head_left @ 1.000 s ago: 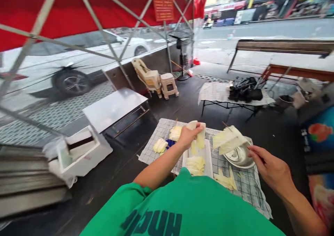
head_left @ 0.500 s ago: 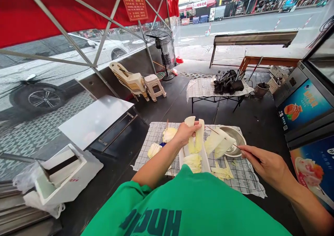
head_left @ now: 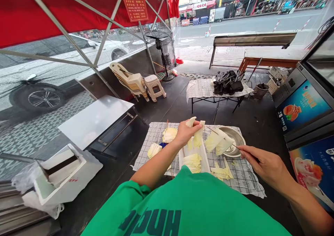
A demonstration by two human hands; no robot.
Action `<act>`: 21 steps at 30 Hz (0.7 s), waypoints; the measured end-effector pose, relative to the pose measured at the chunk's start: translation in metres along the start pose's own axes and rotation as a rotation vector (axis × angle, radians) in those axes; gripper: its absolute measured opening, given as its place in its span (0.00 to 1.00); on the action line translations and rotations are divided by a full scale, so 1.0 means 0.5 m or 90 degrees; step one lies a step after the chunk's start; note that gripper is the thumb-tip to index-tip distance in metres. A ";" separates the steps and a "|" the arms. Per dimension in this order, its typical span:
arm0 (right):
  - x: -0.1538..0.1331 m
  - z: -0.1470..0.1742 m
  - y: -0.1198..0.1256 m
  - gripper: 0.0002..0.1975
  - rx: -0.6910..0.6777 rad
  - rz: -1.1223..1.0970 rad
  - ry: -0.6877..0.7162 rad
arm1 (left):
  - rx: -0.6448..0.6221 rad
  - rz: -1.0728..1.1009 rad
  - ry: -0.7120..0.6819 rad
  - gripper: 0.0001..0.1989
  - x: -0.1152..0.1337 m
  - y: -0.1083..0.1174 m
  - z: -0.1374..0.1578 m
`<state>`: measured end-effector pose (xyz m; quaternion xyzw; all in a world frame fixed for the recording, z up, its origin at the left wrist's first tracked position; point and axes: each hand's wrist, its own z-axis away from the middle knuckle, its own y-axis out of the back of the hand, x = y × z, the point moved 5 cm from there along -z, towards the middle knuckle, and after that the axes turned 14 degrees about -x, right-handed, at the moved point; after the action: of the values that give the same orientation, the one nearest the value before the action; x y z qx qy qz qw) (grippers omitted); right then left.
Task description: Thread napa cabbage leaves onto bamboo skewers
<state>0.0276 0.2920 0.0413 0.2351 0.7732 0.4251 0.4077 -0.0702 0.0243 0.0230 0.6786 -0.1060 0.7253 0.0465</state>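
Observation:
My left hand [head_left: 185,133] grips two pale cabbage pieces [head_left: 198,135] above a white tray [head_left: 205,159] that holds more stacked cabbage [head_left: 192,161]. My right hand [head_left: 263,164] pinches a thin bamboo skewer [head_left: 236,146] with two cabbage pieces [head_left: 218,141] threaded on its far end, held over the checked cloth [head_left: 245,180]. The skewer's tip points toward the pieces in my left hand, a short gap apart.
A metal bowl [head_left: 238,136] sits behind the skewer. Loose cabbage lies at the cloth's left [head_left: 169,134] and near the front [head_left: 221,172]. A white foam box [head_left: 64,175] sits low left, a freezer cabinet [head_left: 308,110] stands at right, and a second table [head_left: 203,88] with black tools stands beyond.
The view swung left between the first two frames, then held steady. My left hand lowered its cabbage slightly, and the skewered pieces moved a little nearer to it.

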 end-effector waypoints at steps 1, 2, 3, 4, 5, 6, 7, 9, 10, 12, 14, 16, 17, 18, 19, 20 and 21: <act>0.000 0.002 0.000 0.13 0.001 -0.002 -0.001 | 0.005 -0.043 -0.031 0.11 0.011 -0.002 0.005; -0.001 0.003 0.000 0.13 0.001 -0.005 -0.002 | -0.002 -0.071 -0.054 0.12 0.020 -0.006 0.011; -0.001 0.005 -0.001 0.13 0.001 -0.009 -0.004 | -0.021 -0.080 -0.064 0.14 0.026 -0.011 0.015; -0.002 0.007 -0.001 0.13 0.001 -0.011 -0.007 | -0.054 -0.068 -0.061 0.16 0.029 -0.019 0.019; -0.003 0.009 -0.001 0.13 0.002 -0.013 -0.010 | -0.096 -0.041 -0.047 0.18 0.029 -0.027 0.022; -0.005 0.012 -0.001 0.13 0.002 -0.015 -0.012 | -0.138 -0.009 -0.031 0.20 0.027 -0.035 0.024; -0.006 0.015 0.000 0.14 0.004 -0.016 -0.014 | -0.171 0.015 -0.017 0.21 0.024 -0.041 0.026; -0.012 0.021 0.004 0.14 0.005 -0.016 -0.015 | -0.203 0.028 -0.003 0.21 0.018 -0.046 0.027; -0.015 0.025 0.006 0.14 0.007 -0.014 -0.012 | -0.204 0.021 0.001 0.21 0.015 -0.045 0.026; -0.023 0.030 0.010 0.13 0.013 -0.008 0.001 | -0.196 -0.004 0.022 0.22 0.007 -0.040 0.022; -0.031 0.034 0.013 0.13 0.018 -0.001 0.020 | -0.202 -0.006 0.068 0.23 -0.004 -0.038 0.018; -0.037 0.037 0.013 0.12 0.025 0.003 0.034 | -0.222 0.015 0.113 0.24 -0.014 -0.040 0.018; -0.039 0.038 0.013 0.12 0.028 0.005 0.037 | -0.232 0.031 0.125 0.25 -0.017 -0.043 0.019; -0.040 0.040 0.013 0.12 0.030 0.007 0.037 | -0.238 0.048 0.130 0.26 -0.019 -0.045 0.020; -0.041 0.042 0.013 0.12 0.030 0.007 0.034 | -0.243 0.062 0.132 0.26 -0.021 -0.048 0.021; -0.040 0.044 0.013 0.12 0.028 0.006 0.028 | -0.244 0.072 0.132 0.27 -0.023 -0.050 0.022; -0.039 0.047 0.014 0.12 0.025 0.003 0.021 | -0.240 0.080 0.129 0.27 -0.024 -0.052 0.023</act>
<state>0.0582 0.2928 0.0484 0.2378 0.7872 0.4149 0.3894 -0.0525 0.0478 0.0142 0.5735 -0.2767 0.7587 0.1375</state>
